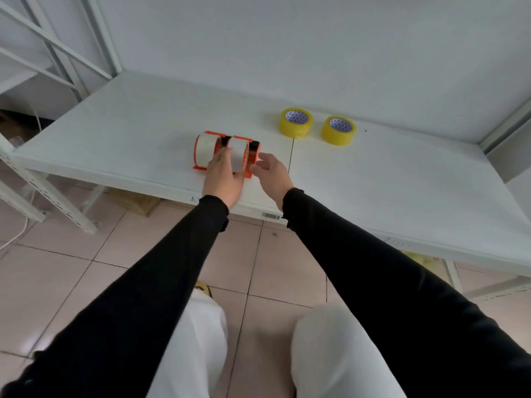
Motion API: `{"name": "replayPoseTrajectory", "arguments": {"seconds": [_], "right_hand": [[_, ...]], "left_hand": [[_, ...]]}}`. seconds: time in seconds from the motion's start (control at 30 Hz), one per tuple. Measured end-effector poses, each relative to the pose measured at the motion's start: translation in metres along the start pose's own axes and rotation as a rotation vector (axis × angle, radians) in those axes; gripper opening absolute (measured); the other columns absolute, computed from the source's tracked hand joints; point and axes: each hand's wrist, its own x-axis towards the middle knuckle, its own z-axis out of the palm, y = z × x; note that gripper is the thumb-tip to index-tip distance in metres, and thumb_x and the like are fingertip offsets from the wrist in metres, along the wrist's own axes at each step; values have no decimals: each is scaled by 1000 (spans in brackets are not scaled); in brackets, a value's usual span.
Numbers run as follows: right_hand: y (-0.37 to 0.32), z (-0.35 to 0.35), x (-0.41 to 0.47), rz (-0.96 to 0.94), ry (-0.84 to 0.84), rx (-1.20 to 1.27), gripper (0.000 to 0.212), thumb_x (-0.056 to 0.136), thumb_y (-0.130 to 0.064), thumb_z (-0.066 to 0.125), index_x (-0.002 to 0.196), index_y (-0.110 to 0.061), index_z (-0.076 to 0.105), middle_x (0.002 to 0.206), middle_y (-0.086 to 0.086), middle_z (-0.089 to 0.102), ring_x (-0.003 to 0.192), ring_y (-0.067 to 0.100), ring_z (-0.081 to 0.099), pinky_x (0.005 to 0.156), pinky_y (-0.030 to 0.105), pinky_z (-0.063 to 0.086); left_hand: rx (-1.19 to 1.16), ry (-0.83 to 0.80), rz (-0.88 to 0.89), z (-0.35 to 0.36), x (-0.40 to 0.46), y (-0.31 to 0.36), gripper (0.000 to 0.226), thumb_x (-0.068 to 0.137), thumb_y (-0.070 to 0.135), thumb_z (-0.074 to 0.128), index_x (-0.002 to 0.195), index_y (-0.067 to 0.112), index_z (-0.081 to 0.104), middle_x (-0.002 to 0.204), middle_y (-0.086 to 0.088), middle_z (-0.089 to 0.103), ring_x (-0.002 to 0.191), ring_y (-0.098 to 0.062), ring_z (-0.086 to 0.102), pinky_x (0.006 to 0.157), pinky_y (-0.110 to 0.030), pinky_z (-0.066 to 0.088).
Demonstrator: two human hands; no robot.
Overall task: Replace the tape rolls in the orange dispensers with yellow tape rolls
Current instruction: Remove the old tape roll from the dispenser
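Observation:
Two orange dispensers stand side by side on the white shelf, the left dispenser (204, 150) and the right dispenser (240, 155), each holding a whitish tape roll. My left hand (222, 175) lies against the front of the right dispenser's roll, fingers reaching between the two. My right hand (273, 170) hovers just right of that dispenser, fingers spread, fingertips at its side. Two yellow tape rolls lie flat farther back on the right, one roll (295, 122) nearer the dispensers and the other roll (338, 130) beyond it.
The white shelf (129, 133) has a front edge with a barcode label (270, 216). A white back panel rises behind it. White metal racking (51, 53) stands at the left. Tiled floor and my white-trousered knees are below.

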Motion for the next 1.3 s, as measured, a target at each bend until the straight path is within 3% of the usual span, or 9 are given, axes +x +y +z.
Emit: {"name": "replayPoseTrajectory", "arguments": {"seconds": [0.17,0.3,0.37,0.47,0.57,0.77,1.0,1.17,1.3], "right_hand": [[-6,15,17,47,-79,177,40,103,-9,47,142,-5,52,126,7,64,93,7,60,73,14,45],[3,16,30,88,-107,250,49,101,-18,50,149,-8,46,145,12,57,114,17,55,109,34,45],[11,8,32,95,-57,271,45,101,-20,51,145,-9,50,139,11,61,116,20,58,112,40,44],[26,-8,35,44,71,326,18,101,-19,55,116,-10,61,99,1,69,91,18,65,94,41,54],[45,-23,33,-15,187,259,9,96,-24,63,93,-15,65,83,-1,65,78,17,60,76,36,50],[61,-50,33,-74,259,210,19,92,-19,69,75,-20,60,71,-4,59,70,16,53,70,34,46],[68,-105,31,-108,495,347,20,96,-10,64,80,-19,55,79,1,59,70,13,50,67,26,42],[93,-161,29,-103,730,87,11,94,-12,60,86,-15,52,84,-3,58,77,18,51,71,30,39],[120,-210,33,-5,873,-235,2,94,-19,58,95,-18,56,97,5,67,88,27,57,70,29,35]], "left_hand": [[-203,89,-63,22,19,-7,68,94,15,51,156,17,23,161,-10,31,147,-27,32,116,-45,34],[-433,94,-171,23,22,7,66,97,9,46,157,14,20,150,-7,48,136,-22,47,110,-37,41],[-587,88,-261,22,23,16,59,99,9,46,154,14,27,133,0,56,116,-16,56,95,-27,45],[-872,-17,-430,25,29,20,37,99,15,49,134,6,54,116,-7,68,97,-20,66,70,-25,53],[-1051,-161,-603,34,25,28,28,102,22,51,121,6,63,101,-10,72,82,-19,68,58,-24,55],[-1096,-235,-681,54,26,41,28,100,25,57,121,8,61,111,-13,68,82,-15,64,64,-22,49],[-1130,-267,-603,48,26,56,23,100,19,56,121,10,58,125,-17,67,110,-24,66,90,-32,53],[-1098,-309,-524,52,26,61,13,103,15,49,108,11,61,120,-15,67,103,-23,67,100,-39,49],[-1095,-322,-516,53,28,59,19,104,17,47,117,11,60,115,-11,69,100,-19,68,98,-41,49]]}}
